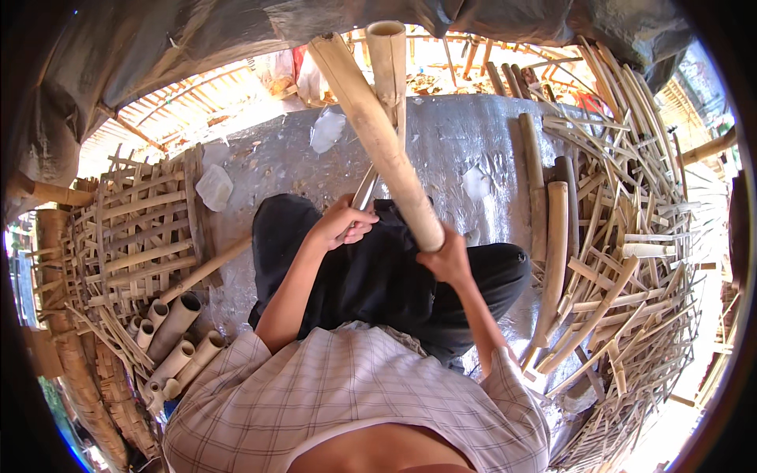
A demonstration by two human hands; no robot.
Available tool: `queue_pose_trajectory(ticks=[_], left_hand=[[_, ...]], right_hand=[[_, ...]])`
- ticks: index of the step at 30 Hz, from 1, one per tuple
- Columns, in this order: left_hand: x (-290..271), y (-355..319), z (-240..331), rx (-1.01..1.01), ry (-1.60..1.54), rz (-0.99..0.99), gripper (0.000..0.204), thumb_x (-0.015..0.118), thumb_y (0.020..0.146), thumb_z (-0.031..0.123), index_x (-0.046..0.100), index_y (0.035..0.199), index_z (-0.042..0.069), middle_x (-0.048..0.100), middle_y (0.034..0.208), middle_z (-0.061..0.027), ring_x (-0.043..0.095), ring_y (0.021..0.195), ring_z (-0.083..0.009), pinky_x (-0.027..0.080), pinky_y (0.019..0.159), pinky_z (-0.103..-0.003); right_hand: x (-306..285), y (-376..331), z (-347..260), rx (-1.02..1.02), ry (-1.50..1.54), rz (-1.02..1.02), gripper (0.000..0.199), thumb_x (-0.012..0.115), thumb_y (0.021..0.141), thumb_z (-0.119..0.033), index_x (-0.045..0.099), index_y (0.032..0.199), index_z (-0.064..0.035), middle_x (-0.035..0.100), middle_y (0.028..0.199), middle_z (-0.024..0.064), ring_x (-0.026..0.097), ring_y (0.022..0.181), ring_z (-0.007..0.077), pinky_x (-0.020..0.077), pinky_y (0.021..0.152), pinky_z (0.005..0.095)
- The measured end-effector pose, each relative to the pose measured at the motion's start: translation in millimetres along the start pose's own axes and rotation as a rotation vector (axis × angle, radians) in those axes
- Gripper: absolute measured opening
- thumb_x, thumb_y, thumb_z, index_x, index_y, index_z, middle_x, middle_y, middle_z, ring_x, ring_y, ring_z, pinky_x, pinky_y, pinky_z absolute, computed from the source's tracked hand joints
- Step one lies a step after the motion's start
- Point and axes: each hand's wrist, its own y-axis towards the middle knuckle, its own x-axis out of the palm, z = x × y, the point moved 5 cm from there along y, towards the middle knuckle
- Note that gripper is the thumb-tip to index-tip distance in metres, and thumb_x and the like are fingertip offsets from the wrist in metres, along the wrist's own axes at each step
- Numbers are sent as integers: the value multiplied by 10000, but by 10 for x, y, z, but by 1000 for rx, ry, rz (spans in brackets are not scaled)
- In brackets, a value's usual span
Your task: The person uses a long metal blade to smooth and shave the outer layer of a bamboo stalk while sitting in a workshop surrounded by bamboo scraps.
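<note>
My left hand [344, 224] is closed on the handle of a metal blade [365, 189]. The blade runs up to an upright hollow bamboo tube [387, 59] standing in front of my knees. My right hand [446, 258] grips the lower end of a thick bamboo club [377, 134]. The club slants up and to the left, crossing in front of the tube. I sit with legs folded in black trousers [378, 276], wearing a checked shirt.
A grey sheet [449, 142] covers the ground ahead. A woven bamboo panel [134, 229] lies at the left, with several short cut bamboo tubes [177, 331] below it. A big pile of split bamboo strips [623, 236] fills the right side.
</note>
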Motion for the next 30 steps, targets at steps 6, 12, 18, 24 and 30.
queue_pose_trajectory(ticks=[6,12,18,24,30], left_hand=[[93,161,-2,31,24,-10,258,687,877,-13,455,847,94,454,610,33,413,437,-42,297,378,-232],[101,223,-111,77,63,-106,273,675,882,-7,437,806,104,449,593,34,410,416,-46,277,352,-245],[142,252,-43,89,-21,-122,235,671,861,-16,462,811,81,477,598,11,427,414,-58,294,358,-259],[-133,277,69,44,18,-63,199,654,869,-25,487,928,66,458,644,12,416,460,-55,301,379,-248],[-204,413,102,38,68,-46,220,642,896,-47,472,973,71,436,660,21,408,471,-47,279,388,-251]], right_hand=[[-1108,231,-1122,-164,-513,147,514,797,624,-182,675,1100,-31,736,922,234,733,876,397,574,793,457],[-1629,-288,-2841,-398,-127,347,343,723,671,-32,660,1006,8,668,807,78,631,711,171,513,671,322],[-1540,-110,-1821,-617,677,116,400,705,725,3,597,1109,-13,654,1073,131,629,860,186,537,704,328],[-762,34,-132,302,-300,-89,366,783,631,-70,670,952,64,682,734,96,699,652,225,562,636,399],[-1030,146,-610,-5,-660,123,458,810,592,-153,694,980,61,717,810,230,719,777,391,558,760,433]])
